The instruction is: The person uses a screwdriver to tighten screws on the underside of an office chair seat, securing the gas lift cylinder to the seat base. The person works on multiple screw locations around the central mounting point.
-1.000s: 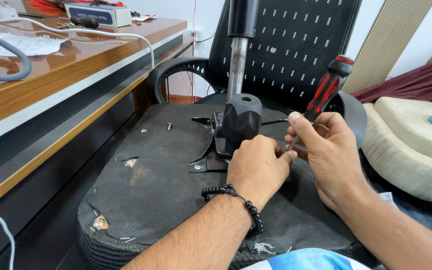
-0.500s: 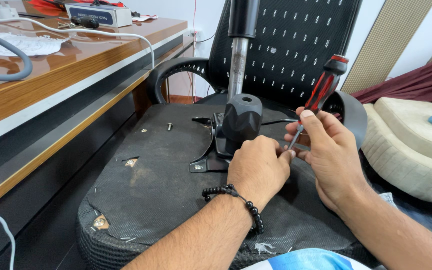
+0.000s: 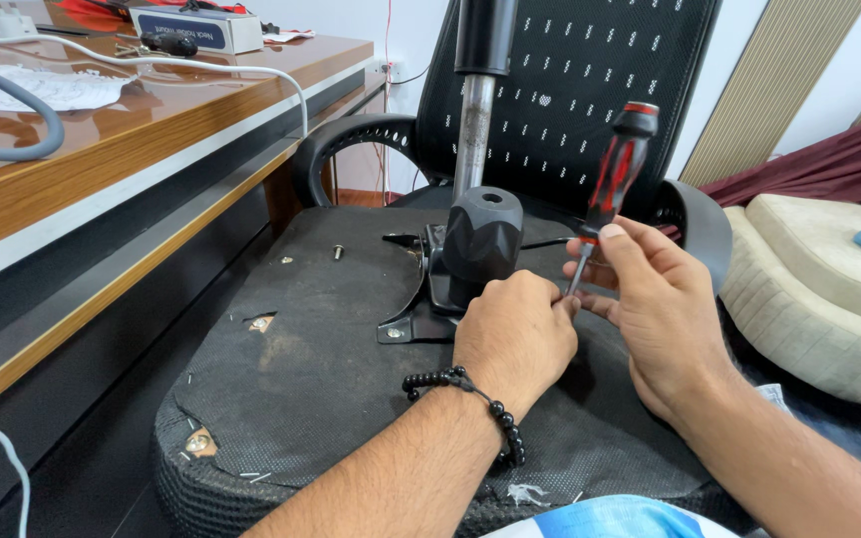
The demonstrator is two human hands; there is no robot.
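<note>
One office chair lies overturned beside the desk, the underside of its seat (image 3: 351, 399) facing up. On it sits one black mechanism (image 3: 480, 244) with a metal column (image 3: 472, 134) rising from it. The left hand (image 3: 515, 334) is curled into a loose fist, resting against the base of the mechanism; its fingertips are hidden, so I cannot tell what, if anything, they pinch. One string of black beads (image 3: 465, 394) circles that wrist. The right hand (image 3: 655, 309) is closed around the shaft of one screwdriver (image 3: 615, 174), whose red and black handle stands tilted up above the fingers; the tip points down between the two hands, just beside the mechanism. One loose screw (image 3: 338, 253) stands on the seat to the left, well apart from the hands, and one more sits in the bracket corner (image 3: 394, 332). Two torn patches show in the seat cover. On the tabletop (image 3: 151, 110) lie one white cable (image 3: 201, 68) and one box (image 3: 196, 28)
</note>
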